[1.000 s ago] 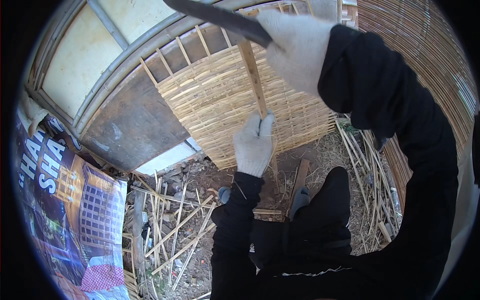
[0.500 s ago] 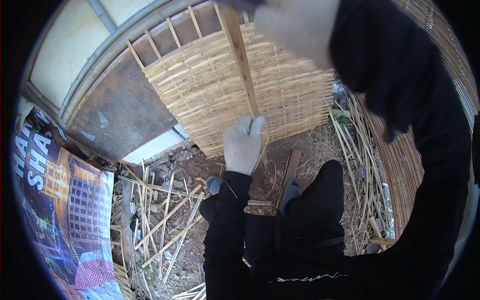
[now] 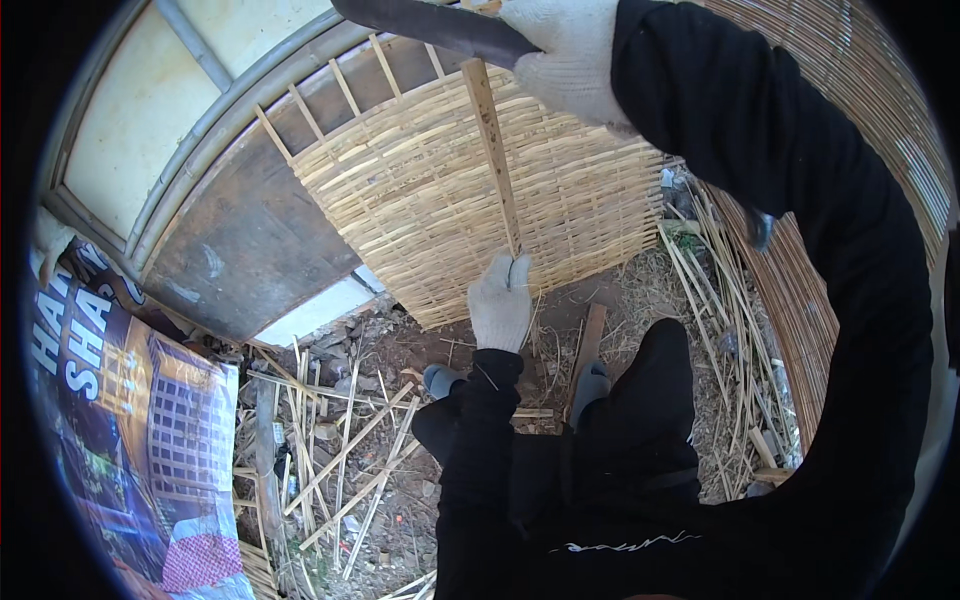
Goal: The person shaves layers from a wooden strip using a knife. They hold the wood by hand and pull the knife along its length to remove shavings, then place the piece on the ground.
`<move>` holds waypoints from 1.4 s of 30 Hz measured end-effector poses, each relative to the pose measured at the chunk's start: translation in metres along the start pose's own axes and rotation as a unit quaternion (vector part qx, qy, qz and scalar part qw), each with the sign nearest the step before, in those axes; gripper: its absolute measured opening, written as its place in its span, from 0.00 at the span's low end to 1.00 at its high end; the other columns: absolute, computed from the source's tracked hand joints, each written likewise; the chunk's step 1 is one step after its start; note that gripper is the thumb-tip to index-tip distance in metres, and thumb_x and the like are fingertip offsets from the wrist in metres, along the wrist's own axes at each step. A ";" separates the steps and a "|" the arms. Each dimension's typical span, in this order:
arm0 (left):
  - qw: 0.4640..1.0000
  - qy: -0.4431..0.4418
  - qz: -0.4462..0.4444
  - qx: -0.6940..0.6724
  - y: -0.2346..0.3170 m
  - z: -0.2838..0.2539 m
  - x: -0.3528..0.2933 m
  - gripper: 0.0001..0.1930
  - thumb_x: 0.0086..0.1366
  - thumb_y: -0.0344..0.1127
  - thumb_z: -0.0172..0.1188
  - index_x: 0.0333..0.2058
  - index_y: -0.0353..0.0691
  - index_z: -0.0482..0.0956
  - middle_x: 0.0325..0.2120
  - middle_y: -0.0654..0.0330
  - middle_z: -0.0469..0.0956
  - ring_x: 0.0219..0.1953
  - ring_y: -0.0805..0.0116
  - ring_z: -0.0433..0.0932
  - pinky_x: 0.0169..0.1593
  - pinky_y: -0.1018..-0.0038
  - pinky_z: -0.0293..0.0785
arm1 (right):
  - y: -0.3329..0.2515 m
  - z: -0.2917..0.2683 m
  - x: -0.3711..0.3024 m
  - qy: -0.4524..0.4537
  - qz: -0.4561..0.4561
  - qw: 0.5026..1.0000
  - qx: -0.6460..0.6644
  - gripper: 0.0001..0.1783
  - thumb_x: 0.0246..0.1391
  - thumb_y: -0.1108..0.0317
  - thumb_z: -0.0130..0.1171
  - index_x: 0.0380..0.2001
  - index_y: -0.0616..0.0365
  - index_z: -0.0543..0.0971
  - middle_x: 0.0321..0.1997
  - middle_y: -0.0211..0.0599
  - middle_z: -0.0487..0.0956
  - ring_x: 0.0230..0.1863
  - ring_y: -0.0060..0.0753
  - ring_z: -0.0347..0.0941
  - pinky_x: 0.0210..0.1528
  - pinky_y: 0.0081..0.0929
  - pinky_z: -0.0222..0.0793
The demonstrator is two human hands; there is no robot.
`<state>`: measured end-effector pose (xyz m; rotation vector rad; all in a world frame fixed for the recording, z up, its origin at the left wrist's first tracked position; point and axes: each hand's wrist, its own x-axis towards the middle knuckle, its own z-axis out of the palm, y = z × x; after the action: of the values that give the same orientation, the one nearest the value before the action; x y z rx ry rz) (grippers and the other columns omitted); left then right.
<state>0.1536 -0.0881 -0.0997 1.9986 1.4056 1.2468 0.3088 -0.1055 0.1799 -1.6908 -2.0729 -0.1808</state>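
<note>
My left hand, in a pale knit glove, is closed around the lower end of a bamboo strip that stands nearly upright. Up at the far edge, my gloved right hand grips a machete. Its handle is hidden in the glove, and its wide dark blade points left, level with the strip's top end. Whether blade and strip touch, I cannot tell. Behind the strip leans a woven bamboo panel, with bare slat ends sticking up along its top.
Loose bamboo strips litter the ground at left, with more strips at right. A printed banner hangs at far left. A slatted bamboo screen curves along the right. A dark board stands behind the panel.
My right hand has moved slightly left, bringing the machete blade into fuller view above the strip. My left hand and the strip sit a little lower and to the right in the picture.
</note>
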 end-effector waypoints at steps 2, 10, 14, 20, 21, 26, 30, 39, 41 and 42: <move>1.000 0.000 -0.003 0.011 0.003 -0.003 0.002 0.15 0.66 0.42 0.59 0.28 0.34 0.77 0.21 0.47 0.74 0.23 0.52 0.73 0.32 0.63 0.69 | -0.001 0.005 0.003 0.046 -0.040 0.998 -0.008 0.10 0.54 0.64 0.53 0.31 0.60 0.76 0.23 0.49 0.78 0.29 0.52 0.78 0.32 0.41 0.71; 0.999 -0.040 -0.011 0.005 -0.018 0.000 0.001 0.16 0.65 0.44 0.59 0.34 0.33 0.77 0.25 0.43 0.77 0.31 0.40 0.76 0.36 0.58 0.71 | 0.010 0.023 -0.006 0.013 -0.022 0.999 0.046 0.11 0.55 0.68 0.52 0.38 0.63 0.72 0.28 0.57 0.78 0.31 0.60 0.77 0.33 0.46 0.71; 0.995 -0.068 -0.077 -0.007 -0.035 0.021 -0.004 0.15 0.65 0.44 0.58 0.37 0.36 0.78 0.27 0.43 0.78 0.34 0.41 0.77 0.37 0.57 0.71 | 0.018 0.015 -0.001 -0.046 -0.034 0.998 0.037 0.13 0.55 0.67 0.53 0.40 0.65 0.70 0.29 0.59 0.79 0.34 0.60 0.79 0.35 0.47 0.73; 0.997 -0.055 -0.046 0.029 -0.032 0.016 -0.002 0.13 0.66 0.43 0.57 0.35 0.37 0.77 0.24 0.44 0.76 0.30 0.41 0.76 0.34 0.57 0.70 | 0.020 0.053 0.002 0.096 -0.066 0.993 -0.002 0.19 0.54 0.74 0.52 0.50 0.61 0.72 0.23 0.47 0.78 0.24 0.46 0.79 0.26 0.36 0.75; 0.996 -0.053 -0.050 0.045 -0.030 0.019 -0.004 0.13 0.67 0.43 0.56 0.35 0.37 0.77 0.23 0.44 0.76 0.30 0.41 0.76 0.33 0.57 0.70 | 0.029 0.061 0.002 0.069 -0.090 0.994 -0.008 0.20 0.54 0.74 0.52 0.51 0.61 0.71 0.24 0.48 0.79 0.26 0.49 0.79 0.28 0.38 0.75; 0.994 -0.057 -0.065 0.065 -0.034 0.022 -0.001 0.16 0.67 0.44 0.55 0.40 0.36 0.79 0.28 0.43 0.78 0.33 0.45 0.77 0.38 0.61 0.71 | 0.029 0.073 -0.009 0.017 -0.038 0.999 -0.011 0.18 0.54 0.74 0.52 0.50 0.62 0.71 0.27 0.51 0.80 0.32 0.55 0.80 0.34 0.43 0.76; 0.995 -0.062 -0.061 0.052 -0.030 0.022 0.000 0.17 0.67 0.44 0.54 0.41 0.35 0.79 0.31 0.42 0.79 0.36 0.44 0.78 0.41 0.61 0.71 | 0.040 0.081 -0.011 0.046 -0.133 0.989 -0.039 0.14 0.52 0.74 0.52 0.43 0.63 0.71 0.28 0.53 0.80 0.34 0.57 0.80 0.36 0.44 0.76; 0.998 -0.014 -0.008 0.053 -0.057 0.016 0.009 0.15 0.67 0.42 0.55 0.32 0.34 0.77 0.27 0.39 0.77 0.33 0.38 0.76 0.38 0.55 0.70 | 0.049 0.146 -0.032 -0.070 -0.104 0.992 0.023 0.13 0.51 0.76 0.54 0.41 0.63 0.69 0.26 0.56 0.80 0.31 0.59 0.79 0.31 0.45 0.75; 0.999 -0.009 -0.018 0.050 -0.051 0.019 0.014 0.15 0.67 0.42 0.55 0.32 0.33 0.78 0.28 0.39 0.76 0.33 0.37 0.76 0.38 0.55 0.69 | 0.055 0.162 -0.026 -0.058 -0.093 0.989 0.102 0.13 0.51 0.75 0.54 0.41 0.63 0.69 0.26 0.58 0.80 0.31 0.61 0.79 0.31 0.46 0.74; 0.998 -0.006 -0.038 0.050 -0.047 0.020 0.011 0.15 0.67 0.42 0.55 0.32 0.33 0.78 0.28 0.39 0.76 0.34 0.37 0.75 0.38 0.55 0.69 | 0.052 0.175 -0.032 -0.061 -0.090 0.989 0.105 0.13 0.51 0.75 0.54 0.41 0.63 0.69 0.26 0.58 0.80 0.31 0.61 0.79 0.31 0.46 0.74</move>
<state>0.1459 -0.0556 -0.1401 1.9946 1.5515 1.1522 0.3165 -0.0556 0.0019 -1.4236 -2.2460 0.0847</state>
